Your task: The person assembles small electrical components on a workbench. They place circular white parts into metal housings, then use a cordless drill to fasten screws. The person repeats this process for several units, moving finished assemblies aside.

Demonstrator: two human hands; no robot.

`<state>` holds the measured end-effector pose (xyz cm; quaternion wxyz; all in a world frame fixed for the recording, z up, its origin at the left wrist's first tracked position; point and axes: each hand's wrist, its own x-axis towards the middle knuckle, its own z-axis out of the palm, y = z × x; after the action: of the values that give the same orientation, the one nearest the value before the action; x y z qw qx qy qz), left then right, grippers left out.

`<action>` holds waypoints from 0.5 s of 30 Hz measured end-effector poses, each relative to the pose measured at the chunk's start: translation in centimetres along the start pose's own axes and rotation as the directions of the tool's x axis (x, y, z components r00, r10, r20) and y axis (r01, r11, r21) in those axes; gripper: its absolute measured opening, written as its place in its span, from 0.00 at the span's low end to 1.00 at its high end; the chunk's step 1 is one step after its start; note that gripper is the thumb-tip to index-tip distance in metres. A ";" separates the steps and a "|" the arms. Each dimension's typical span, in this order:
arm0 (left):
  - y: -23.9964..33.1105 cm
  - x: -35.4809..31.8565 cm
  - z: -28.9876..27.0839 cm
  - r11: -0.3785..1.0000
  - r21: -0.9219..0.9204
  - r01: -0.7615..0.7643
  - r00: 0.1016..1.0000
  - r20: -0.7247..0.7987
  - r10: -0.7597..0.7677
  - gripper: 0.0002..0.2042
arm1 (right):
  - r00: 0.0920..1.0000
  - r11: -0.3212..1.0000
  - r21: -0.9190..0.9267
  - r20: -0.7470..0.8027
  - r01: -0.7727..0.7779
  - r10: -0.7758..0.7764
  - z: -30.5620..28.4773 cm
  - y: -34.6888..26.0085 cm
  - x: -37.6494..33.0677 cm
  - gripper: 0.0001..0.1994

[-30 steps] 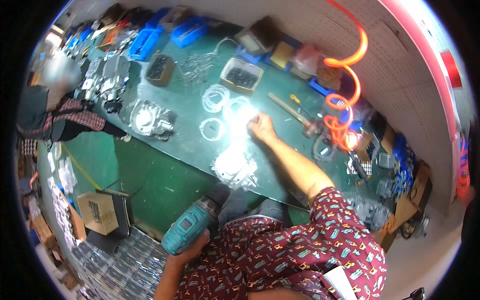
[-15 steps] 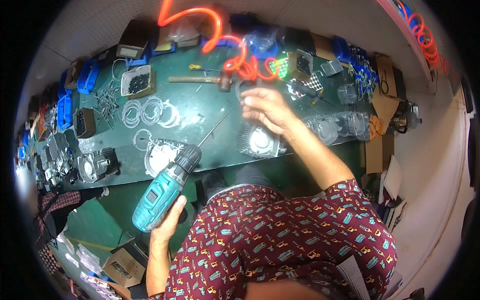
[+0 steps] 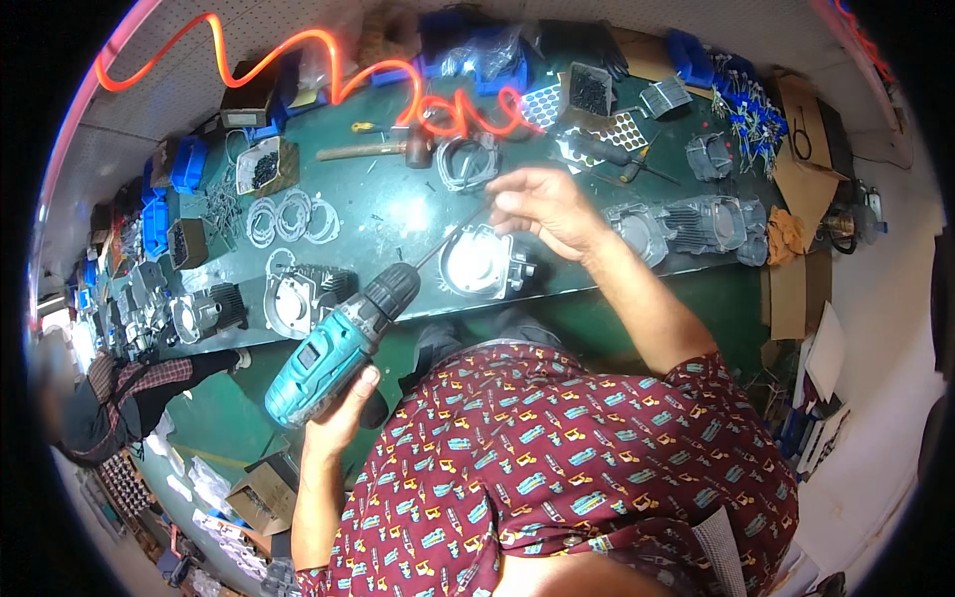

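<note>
Head view: left hand [image 3: 338, 423] clamps the grip of a chunky teal cordless drill [image 3: 343, 343], heavy-looking and rigid, above the green desk [image 3: 388, 214] edge, while right hand [image 3: 542, 209] pinches its thin bit [image 3: 453, 239].

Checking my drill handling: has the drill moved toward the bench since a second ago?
Yes. The drill in the left hand has risen from beside the lap, its long bit now reaching the round metal part.
</note>
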<state>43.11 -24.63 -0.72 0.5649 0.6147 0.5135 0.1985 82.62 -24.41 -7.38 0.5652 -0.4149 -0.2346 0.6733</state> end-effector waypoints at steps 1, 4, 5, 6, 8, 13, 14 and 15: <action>0.1 -0.2 0.3 1.000 -0.011 0.015 1.000 -0.016 -0.016 0.20 | 0.999 0.999 -0.022 0.003 -0.037 0.037 -0.3 -0.2 -0.1 0.13; 1.9 -0.9 0.9 0.992 -0.088 0.096 0.995 0.001 -0.096 0.22 | 0.989 0.979 -0.156 0.041 -0.131 0.139 -0.8 -0.9 -0.4 0.14; 2.3 -1.0 1.1 0.990 -0.099 0.097 0.995 0.000 -0.098 0.21 | 0.986 0.976 -0.170 0.063 -0.140 0.153 -1.0 -0.9 -0.5 0.14; 2.6 -1.1 1.2 0.989 -0.110 0.098 0.995 0.001 -0.099 0.19 | 0.983 0.972 -0.184 0.084 -0.148 0.166 -1.2 -0.9 -0.6 0.15; 3.2 -1.4 1.0 0.984 -0.134 0.117 0.993 0.018 -0.115 0.18 | 0.970 0.967 -0.188 0.141 -0.170 0.198 -1.3 -0.9 -0.8 0.16; 3.4 -2.5 -0.1 0.983 -0.056 0.175 0.983 -0.039 -0.178 0.19 | 0.933 0.684 -0.647 0.329 0.337 -0.148 -0.9 3.2 1.0 0.11; 3.1 -2.7 -0.2 0.986 0.014 0.164 0.984 -0.070 -0.163 0.19 | 0.837 0.471 -0.692 0.447 0.547 -0.315 -0.5 4.2 1.5 0.10; 3.2 -2.4 0.0 0.997 0.081 0.002 0.999 -0.045 0.002 0.18 | 0.861 0.464 -0.725 0.409 0.508 -0.303 0.0 5.2 1.7 0.09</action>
<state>43.44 -26.19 2.95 0.5277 0.6324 0.5338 0.1913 79.59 -24.10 -11.96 0.4237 -0.4800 -0.6706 0.3747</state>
